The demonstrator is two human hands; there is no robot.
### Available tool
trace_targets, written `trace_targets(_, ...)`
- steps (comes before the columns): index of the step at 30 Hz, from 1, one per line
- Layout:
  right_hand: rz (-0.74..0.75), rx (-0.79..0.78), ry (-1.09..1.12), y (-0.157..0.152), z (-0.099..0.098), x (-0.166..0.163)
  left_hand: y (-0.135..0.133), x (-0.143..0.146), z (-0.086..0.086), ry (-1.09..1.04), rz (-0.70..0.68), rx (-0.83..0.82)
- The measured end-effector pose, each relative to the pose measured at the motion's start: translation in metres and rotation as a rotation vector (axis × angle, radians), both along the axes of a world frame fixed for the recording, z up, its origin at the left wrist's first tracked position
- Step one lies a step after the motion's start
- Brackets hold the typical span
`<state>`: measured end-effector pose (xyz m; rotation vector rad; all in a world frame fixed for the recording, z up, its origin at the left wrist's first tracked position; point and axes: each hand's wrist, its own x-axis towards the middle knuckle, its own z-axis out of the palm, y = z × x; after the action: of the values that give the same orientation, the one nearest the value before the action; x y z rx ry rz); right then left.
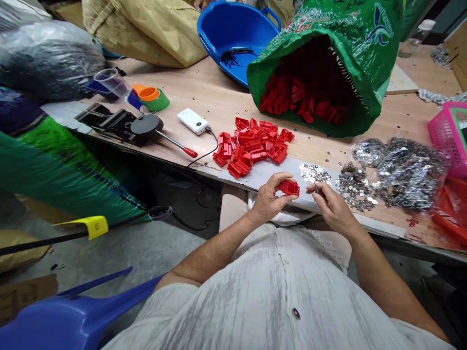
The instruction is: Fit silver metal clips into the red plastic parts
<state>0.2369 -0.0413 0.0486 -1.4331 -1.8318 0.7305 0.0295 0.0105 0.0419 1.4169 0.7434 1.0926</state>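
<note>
Between thumb and fingers, my left hand [270, 198] grips a small red plastic housing [291, 188] with its open side facing right. Just to the right, my right hand [330, 201] pinches a tiny metal piece [315, 186], too small to make out well. The two hands are a short way apart over the table's front edge. Beyond them lies a heap of red plastic housings [255, 141]. Shiny flat metal pieces [314, 173] are spread on the grey sheet behind my right hand, and a darker pile of metal pieces [355, 184] lies beside them.
A green sack [379, 63] lies open with red parts inside. Behind is a blue basin [219, 29] holding thin black pieces. Left are a black lever tool [146, 125] and a white power bank [193, 120] with a cable. Clear bags of metal parts [412, 170] stand right.
</note>
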Motion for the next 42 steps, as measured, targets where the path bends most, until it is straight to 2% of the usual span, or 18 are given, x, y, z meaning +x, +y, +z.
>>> trace_targets(4,-0.031,0.049,-0.144,0.001,-0.014,0.001,0.016,-0.006,-0.016,0.306,-0.031,0.131)
trace_targets(11,-0.055,0.009,-0.275,0.009,-0.030,-0.007,0.035,-0.003,-0.035,0.415,-0.174,0.144)
trace_targets(17,0.014,0.006,-0.263,0.014,-0.033,-0.008,0.041,-0.005,-0.034,0.418,-0.230,0.126)
trace_targets(26,0.028,0.000,-0.229,0.017,-0.030,-0.009,0.044,-0.006,-0.035,0.434,-0.255,0.121)
trace_targets(38,0.002,0.000,-0.236,0.016,-0.032,-0.010,0.044,-0.006,-0.034,0.408,-0.257,0.109)
trace_targets(42,0.007,0.002,-0.245,0.016,-0.030,-0.015,0.040,-0.004,-0.036,0.419,-0.217,0.098)
